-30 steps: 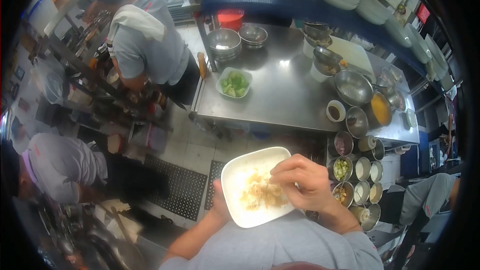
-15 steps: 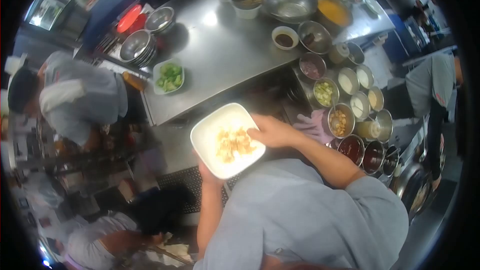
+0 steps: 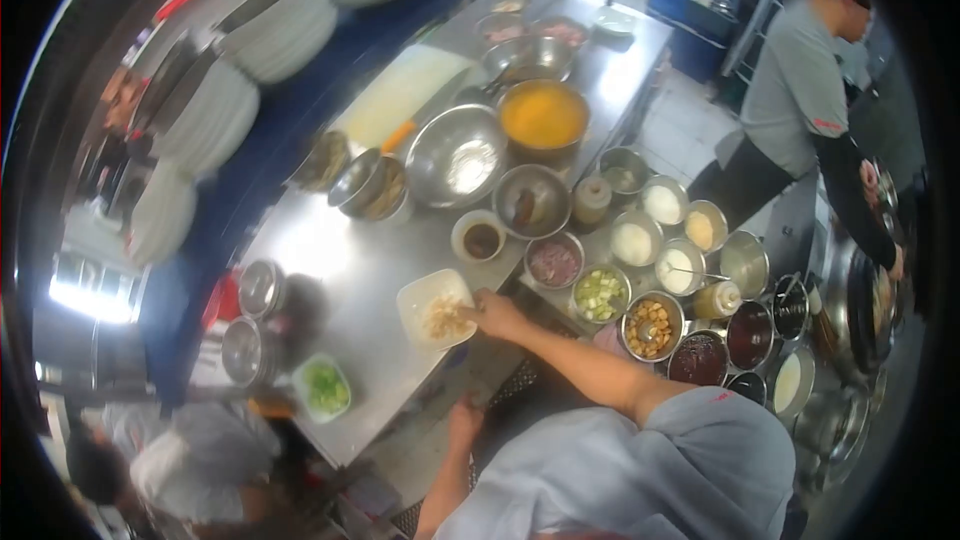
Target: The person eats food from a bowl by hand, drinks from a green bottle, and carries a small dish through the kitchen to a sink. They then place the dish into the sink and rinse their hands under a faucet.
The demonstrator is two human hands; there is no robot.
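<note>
My right hand (image 3: 497,316) grips the near right rim of a white square bowl (image 3: 415,302), which is at the front edge of the steel counter (image 3: 365,335). Pale chopped pieces (image 3: 440,320) lie inside the bowl. Lower down, in front of the counter, my left hand (image 3: 464,422) is away from the bowl, fingers loosely bent and holding nothing. Beyond the bowl stands a small white bowl of dark sauce (image 3: 478,238). A white dish of green vegetables (image 3: 325,387) sits to the left on the same counter.
Metal pots to my right hold diced green vegetable (image 3: 600,294), browned cubes (image 3: 652,328) and dark red sauce (image 3: 698,358). A large steel bowl (image 3: 430,155) and an orange-yellow one (image 3: 543,115) stand farther back. Co-workers are at right (image 3: 795,80) and lower left (image 3: 200,460).
The white square bowl has moved from in front of my body to the counter edge. My left hand has let go of it; my right hand still grips it. The view has turned right.
</note>
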